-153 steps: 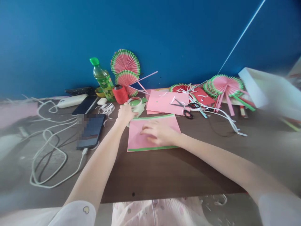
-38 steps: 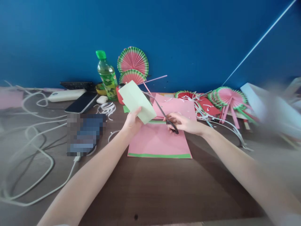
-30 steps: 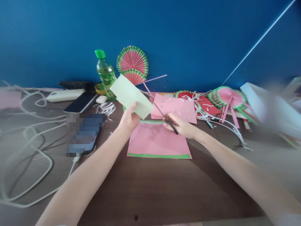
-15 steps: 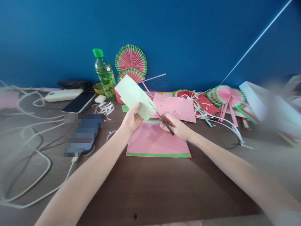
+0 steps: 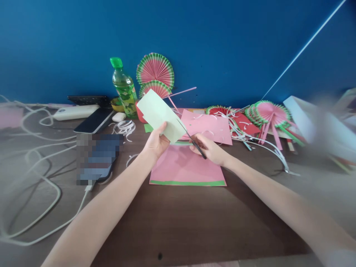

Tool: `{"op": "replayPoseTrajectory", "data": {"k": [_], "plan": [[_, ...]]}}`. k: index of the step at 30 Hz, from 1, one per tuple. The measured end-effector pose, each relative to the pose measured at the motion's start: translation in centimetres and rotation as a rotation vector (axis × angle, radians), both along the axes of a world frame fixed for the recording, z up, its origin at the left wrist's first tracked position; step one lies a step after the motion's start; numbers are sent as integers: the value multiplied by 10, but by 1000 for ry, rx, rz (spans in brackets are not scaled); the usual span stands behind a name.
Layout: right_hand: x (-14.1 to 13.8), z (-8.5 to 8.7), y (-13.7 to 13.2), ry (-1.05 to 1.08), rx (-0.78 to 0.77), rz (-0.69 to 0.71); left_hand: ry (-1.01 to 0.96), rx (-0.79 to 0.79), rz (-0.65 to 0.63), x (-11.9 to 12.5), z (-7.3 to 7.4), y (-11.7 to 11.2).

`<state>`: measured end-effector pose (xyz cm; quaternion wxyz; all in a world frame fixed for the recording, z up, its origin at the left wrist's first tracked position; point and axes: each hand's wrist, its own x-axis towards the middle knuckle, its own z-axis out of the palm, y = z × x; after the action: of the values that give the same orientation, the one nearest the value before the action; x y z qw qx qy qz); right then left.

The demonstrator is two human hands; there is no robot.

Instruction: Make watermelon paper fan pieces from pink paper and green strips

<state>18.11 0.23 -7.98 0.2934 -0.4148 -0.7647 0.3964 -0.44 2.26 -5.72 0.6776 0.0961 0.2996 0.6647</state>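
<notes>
My left hand [image 5: 158,141] pinches a pale green sheet of paper [image 5: 161,115] at its lower edge, thumb on top, and holds it tilted above the table. In my right hand [image 5: 207,148] is a pair of dark scissors [image 5: 198,148], with the blades at the paper's right edge. Whether the blades are apart or together I cannot tell. Under both hands lies a pink sheet [image 5: 186,168] with a green strip [image 5: 189,183] along its near edge and a paler strip along its far edge, partly hidden by the hands.
Pleated paper fans [image 5: 155,70] lean on the blue wall, beside a green-capped bottle [image 5: 124,89]. A phone [image 5: 100,157] with a white cable lies left. Behind are pink paper [image 5: 219,128] and white paper strips [image 5: 263,144]; more fans [image 5: 268,113] lie at the right.
Almost nothing differs. The pale green paper and the scissors have shifted very slightly to the right, with both hands keeping their grip.
</notes>
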Motion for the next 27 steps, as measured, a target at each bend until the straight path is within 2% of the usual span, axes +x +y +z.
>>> {"op": "replayPoseTrajectory", "data": {"k": [27], "plan": [[2,-2,2,2,-5,38,-7,-20,8,1,0,1]]}}
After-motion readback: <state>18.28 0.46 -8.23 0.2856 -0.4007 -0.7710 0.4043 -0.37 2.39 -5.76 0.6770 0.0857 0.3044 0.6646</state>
